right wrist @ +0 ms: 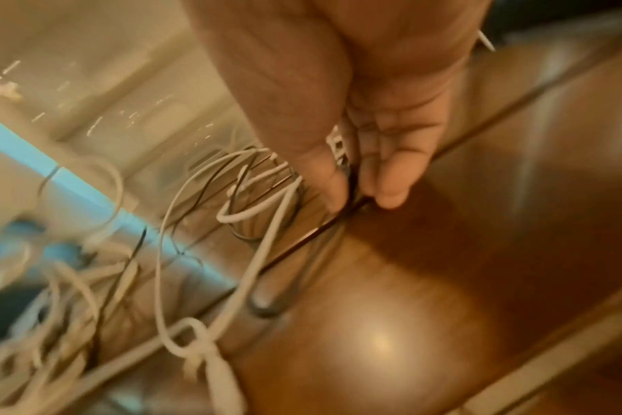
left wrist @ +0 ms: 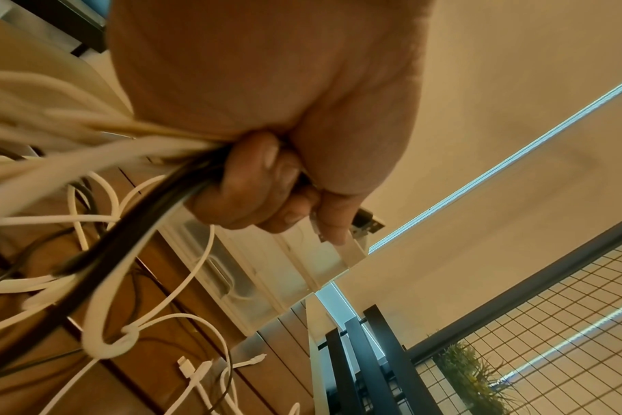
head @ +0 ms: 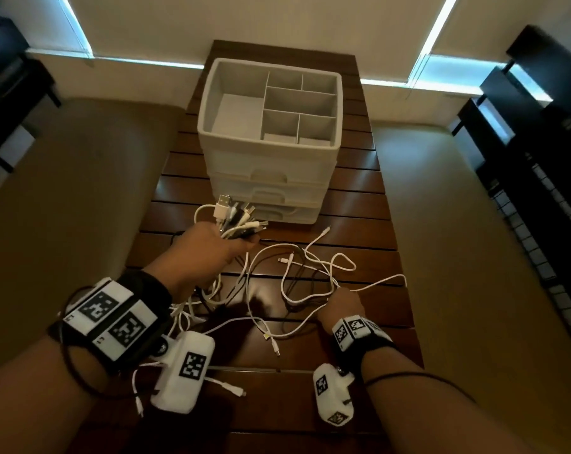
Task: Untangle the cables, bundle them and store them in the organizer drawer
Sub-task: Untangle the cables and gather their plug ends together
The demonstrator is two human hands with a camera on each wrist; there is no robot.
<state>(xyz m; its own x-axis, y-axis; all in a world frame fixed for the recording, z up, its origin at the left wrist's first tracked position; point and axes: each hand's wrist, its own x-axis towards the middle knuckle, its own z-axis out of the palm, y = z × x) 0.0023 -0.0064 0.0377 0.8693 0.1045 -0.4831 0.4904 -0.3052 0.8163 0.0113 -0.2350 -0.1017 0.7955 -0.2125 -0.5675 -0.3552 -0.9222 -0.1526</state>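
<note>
Curled tight: left hand (left wrist: 267,112) fingers (left wrist: 253,179) wrapped round a fat bunch of cables (head: 241,221), white ones and black ones, plugs poking out the top like a bunch of flowers. Pinching: right hand (head: 343,303) fingertips (right wrist: 391,179) down on the table (head: 359,371), nipping a thin black wire and maybe a white one too; blurry there, hard to tell.

Probably the untangling step, with plug ends gathered on one side and loose tails pulled free on the other. Next move likely a slow pull to slide one wire out, not a yank. A knot (left wrist: 125,339) in one white wire, needing to be picked loose first.

Most tails in messy loops on the brown slats between both hands. White organizer (head: 267,152) just behind, drawers closed, top tray bare.
</note>
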